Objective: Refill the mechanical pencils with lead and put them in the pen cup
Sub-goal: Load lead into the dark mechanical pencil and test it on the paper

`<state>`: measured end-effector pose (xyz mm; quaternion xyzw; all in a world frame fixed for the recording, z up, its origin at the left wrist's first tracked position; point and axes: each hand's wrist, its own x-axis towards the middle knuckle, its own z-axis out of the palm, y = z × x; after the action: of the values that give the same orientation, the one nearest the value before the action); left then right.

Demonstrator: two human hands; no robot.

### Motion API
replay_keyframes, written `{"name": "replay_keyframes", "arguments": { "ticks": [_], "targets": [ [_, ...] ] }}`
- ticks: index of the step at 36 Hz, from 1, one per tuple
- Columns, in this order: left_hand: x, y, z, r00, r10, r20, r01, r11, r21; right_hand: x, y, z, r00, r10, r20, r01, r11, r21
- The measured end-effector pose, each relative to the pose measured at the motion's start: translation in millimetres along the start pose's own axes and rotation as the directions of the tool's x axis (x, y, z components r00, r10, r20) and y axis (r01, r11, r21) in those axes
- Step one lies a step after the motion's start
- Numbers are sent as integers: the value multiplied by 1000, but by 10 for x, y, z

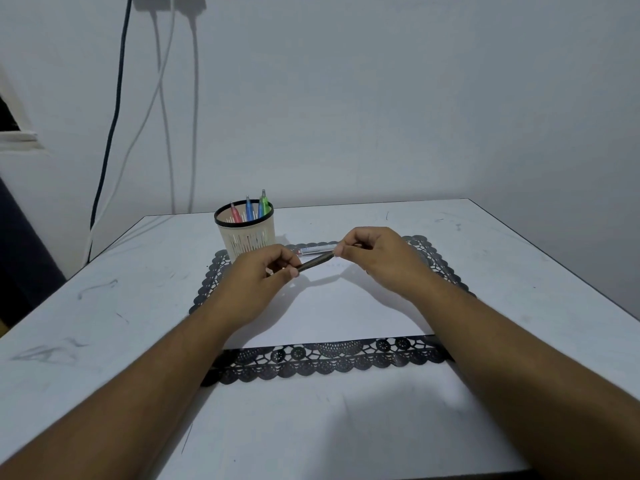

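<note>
My left hand (265,271) pinches one end of a dark mechanical pencil (316,260) between thumb and fingertips; my right hand (372,252) curls its fingers round the other end, so the pencil hangs between both hands above the white sheet (339,313), its right end tilted a little higher; just past the pencil, toward 12 o'clock, a clear lead case (317,251) with a red end lies on the black lace mat (311,362); the sheet lies on that mat, which lies on the white counter (104,306); at 11 o'clock from my hands the pen cup (246,237) stands on the mat's far left corner, holding a red pencil (235,213), a blue pencil (249,208) and a green pencil (264,204); cables (166,98) hang down the wall beyond, at 10 o'clock.
</note>
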<state>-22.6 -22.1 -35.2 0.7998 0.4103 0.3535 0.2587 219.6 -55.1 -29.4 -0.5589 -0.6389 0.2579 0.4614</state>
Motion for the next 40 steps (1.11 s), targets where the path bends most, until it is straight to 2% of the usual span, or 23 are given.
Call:
{"name": "replay_keyframes", "arguments": {
  "ticks": [4,10,19,24,40],
  "targets": [
    [3,-3,8,1000,-4,-25,5,1000,21,-7,-28,4,998,38,43,-38,999,-18],
    [18,-5,9,998,-26,-56,25,1000,-5,48,19,14,981,162,102,-176,974,142],
    [22,-29,0,998,-28,-57,28,1000,-6,67,16,-23,996,73,48,-85,930,358],
    [11,-14,9,998,-21,-57,21,1000,4,54,4,5,995,59,86,-86,932,352],
    [9,-8,19,998,-10,-60,11,1000,11,29,-18,42,996,69,53,-83,929,360]
  ]
}}
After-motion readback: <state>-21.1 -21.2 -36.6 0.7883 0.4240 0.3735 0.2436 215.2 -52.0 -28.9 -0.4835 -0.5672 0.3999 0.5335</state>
